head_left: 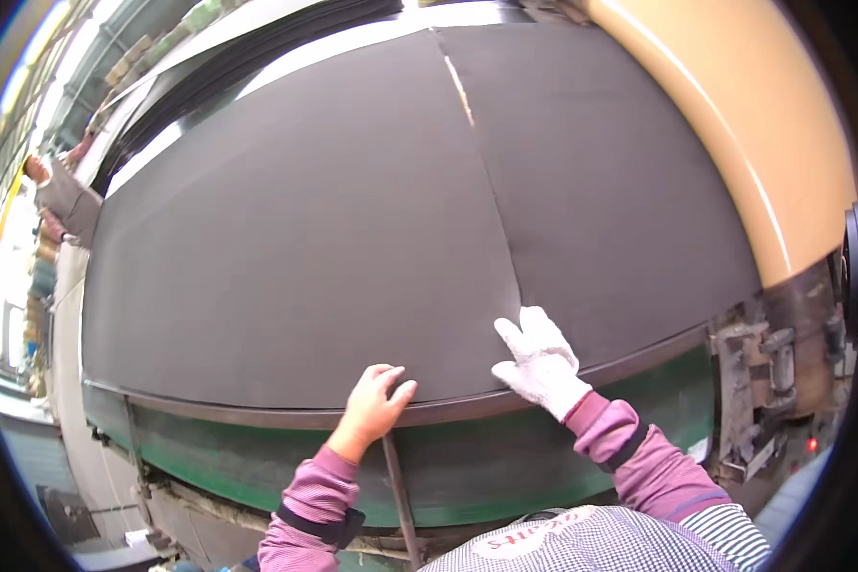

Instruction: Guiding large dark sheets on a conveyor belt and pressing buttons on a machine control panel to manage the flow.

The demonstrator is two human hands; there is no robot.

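Observation:
A large dark grey sheet [296,219] lies flat across the green-sided table. A second dark sheet [620,191] lies on its right, and their edges meet along a seam running away from me. My right hand [541,362], in a white knitted glove, rests at the near end of this seam with its fingers spread. Bare, my left hand [377,405] is at the near edge of the left sheet, fingers loosely bent and thumb apart. Nothing shows in its grasp.
A metal rail [458,410] borders the table's near side above a green panel [562,467]. A big tan roller [744,105] curves along the right, with machine fittings [782,372] below it. Another person [67,200] stands at the far left.

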